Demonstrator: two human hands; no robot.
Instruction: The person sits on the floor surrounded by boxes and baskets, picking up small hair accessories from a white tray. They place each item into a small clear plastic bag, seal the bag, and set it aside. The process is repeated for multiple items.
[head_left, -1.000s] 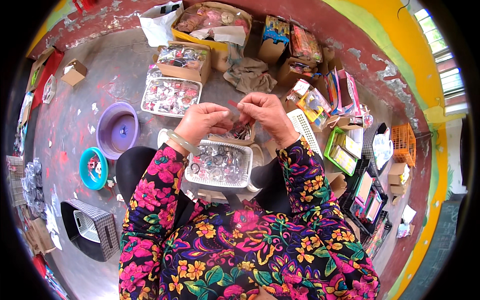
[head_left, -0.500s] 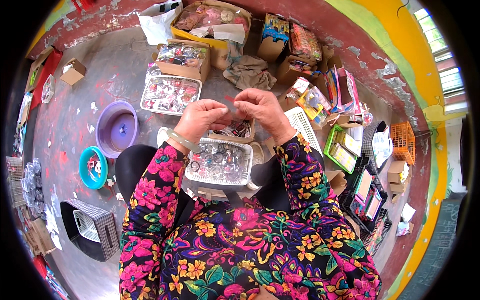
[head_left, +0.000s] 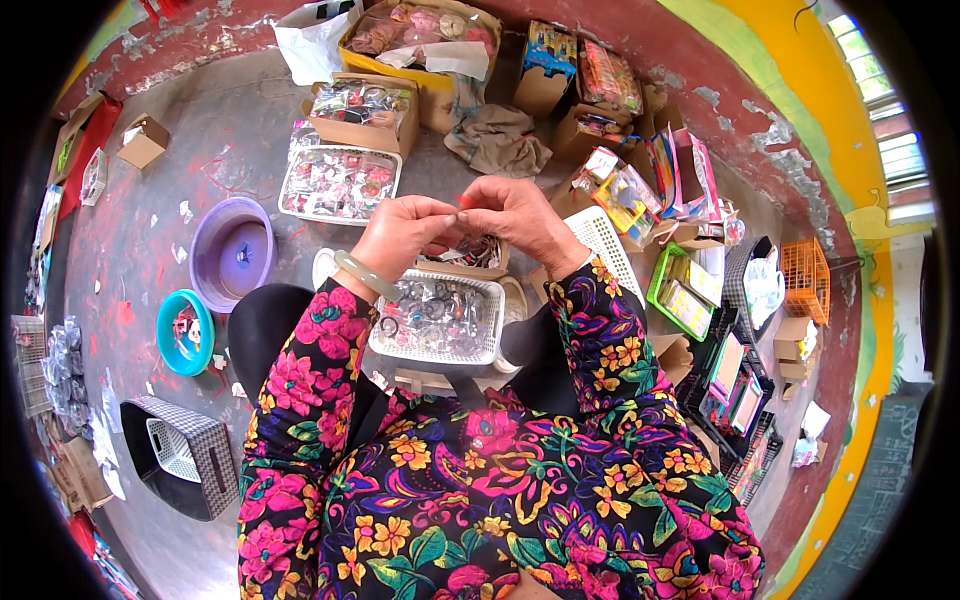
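Both hands meet fingertip to fingertip above a white plastic basket (head_left: 436, 352) between my knees. My left hand (head_left: 405, 232), with a pale bangle (head_left: 366, 275) at the wrist, is closed in a pinch; what it holds is too small to make out. My right hand (head_left: 520, 218) pinches a small red piece (head_left: 466, 201), mostly covered by the fingers. The basket holds several clear packets (head_left: 440, 312) with small dark, ring-like items. Just beyond it, partly under my hands, is a small cardboard box (head_left: 465, 270) of packets.
Another white basket (head_left: 290, 208) of packets stands ahead, before a cardboard box (head_left: 402, 135). At left are a purple basin (head_left: 212, 290), a teal basin (head_left: 166, 350) and a checked bin (head_left: 205, 440). Rightward stand a green basket (head_left: 690, 325), black crates (head_left: 735, 440) and an orange crate (head_left: 806, 280).
My fingertips have come together, closing the small gap between the hands. The red piece, earlier sticking out from the right fingers, now shows less.
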